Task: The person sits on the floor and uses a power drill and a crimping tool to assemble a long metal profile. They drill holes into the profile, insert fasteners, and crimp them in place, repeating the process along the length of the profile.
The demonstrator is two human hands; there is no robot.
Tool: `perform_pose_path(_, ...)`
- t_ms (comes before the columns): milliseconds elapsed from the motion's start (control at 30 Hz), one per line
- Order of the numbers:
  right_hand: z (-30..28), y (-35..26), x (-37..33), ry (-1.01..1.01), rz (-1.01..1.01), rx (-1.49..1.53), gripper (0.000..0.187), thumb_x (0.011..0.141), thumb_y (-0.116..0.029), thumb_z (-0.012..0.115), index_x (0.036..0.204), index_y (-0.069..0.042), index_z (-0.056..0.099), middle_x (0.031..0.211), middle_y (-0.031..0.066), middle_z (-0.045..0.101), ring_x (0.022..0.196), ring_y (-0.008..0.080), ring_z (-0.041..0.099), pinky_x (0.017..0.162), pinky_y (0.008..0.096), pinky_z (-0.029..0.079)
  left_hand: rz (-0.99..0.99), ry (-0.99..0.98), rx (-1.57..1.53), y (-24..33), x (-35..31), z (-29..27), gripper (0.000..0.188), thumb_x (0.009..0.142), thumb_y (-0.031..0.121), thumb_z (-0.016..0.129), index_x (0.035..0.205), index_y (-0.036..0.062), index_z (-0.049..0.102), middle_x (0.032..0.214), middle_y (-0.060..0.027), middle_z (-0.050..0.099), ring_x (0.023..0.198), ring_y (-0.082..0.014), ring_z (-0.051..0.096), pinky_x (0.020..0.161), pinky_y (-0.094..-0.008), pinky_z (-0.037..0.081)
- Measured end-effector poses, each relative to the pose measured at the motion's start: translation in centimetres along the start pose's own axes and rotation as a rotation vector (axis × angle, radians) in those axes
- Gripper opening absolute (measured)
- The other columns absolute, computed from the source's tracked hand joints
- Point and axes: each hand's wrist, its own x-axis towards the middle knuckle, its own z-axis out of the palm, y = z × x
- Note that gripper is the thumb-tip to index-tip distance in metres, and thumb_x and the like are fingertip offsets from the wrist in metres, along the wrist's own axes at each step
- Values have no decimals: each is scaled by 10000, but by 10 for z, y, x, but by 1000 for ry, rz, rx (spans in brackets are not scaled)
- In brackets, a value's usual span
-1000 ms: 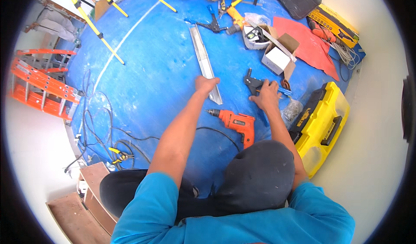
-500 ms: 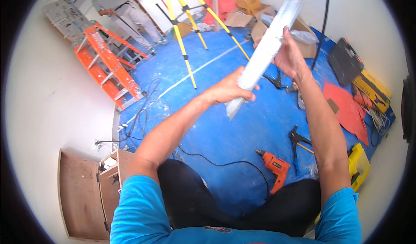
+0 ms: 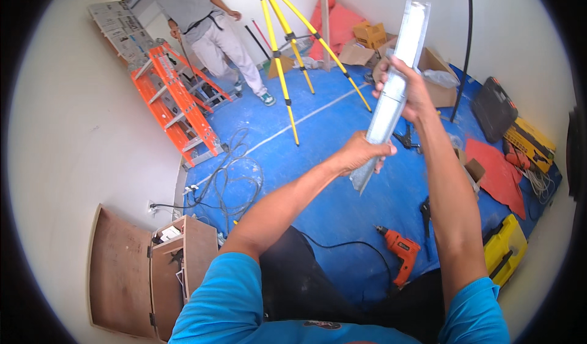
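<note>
Out in front of me I hold a shiny metal channel [image 3: 383, 119], tilted with its upper end leaning to the right. My left hand [image 3: 367, 153] is wrapped round it near the lower end. Higher up, my right hand [image 3: 408, 90] grips it from the right side, thumb across its face. Two lengths seem to overlap where a seam crosses it between the hands. On the floor below lies an orange corded drill [image 3: 401, 251], its bit pointing up and left. A dark tool [image 3: 426, 219] beside it is partly covered by my right forearm.
An orange stepladder [image 3: 177, 106] and a person [image 3: 205, 32] stand at the far left, a yellow tripod [image 3: 285, 57] at the far middle. Open wooden box [image 3: 122, 270] near left; coiled cable [image 3: 235, 179] on the blue floor. Cardboard box [image 3: 437, 69], black case [image 3: 494, 106] and yellow case [image 3: 506, 249] line the right.
My view has shifted left and up. The channel stands more upright, still in both hands. The person at the back appears to have stepped forward.
</note>
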Motion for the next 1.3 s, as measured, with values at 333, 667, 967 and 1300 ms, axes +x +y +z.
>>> perform_pose_path(333, 6, -8, -5, 71, -141, 27, 444, 955, -510, 810, 898, -115, 614, 683, 8, 548, 594, 166, 604, 628, 404, 565, 103, 172, 303, -21, -5, -9, 253, 936, 212, 855, 1018, 4, 735, 787, -32, 707, 622, -116, 667, 573, -312, 552)
perform_pose_path(667, 57, -14, 0, -65, -155, 79, 411, 966, -488, 786, 878, -131, 603, 655, -13, 527, 554, 144, 590, 575, 362, 553, 162, 422, 437, 4, -39, -22, 243, 916, 220, 811, 941, 2, 708, 771, -33, 699, 617, -117, 660, 550, -313, 533)
perform_pose_path(967, 20, -26, -3, -409, -77, 423, 916, 1016, -792, 507, 1445, 12, 601, 1235, 178, 719, 1167, 248, 724, 875, 440, 637, 166, 293, 222, 15, -61, -32, 310, 987, 252, 820, 1130, 1, 707, 868, -40, 710, 674, -133, 676, 621, -311, 563)
perform_pose_path(1300, 14, -4, 7, -372, 147, -347, 920, 908, -646, 772, 1566, -42, 554, 1361, 177, 681, 1312, 293, 644, 1002, 559, 520, 483, 429, -259, 37, -35, -66, 777, 1151, 706, 271, 1422, 31, 545, 945, -73, 648, 784, -197, 682, 746, -383, 600)
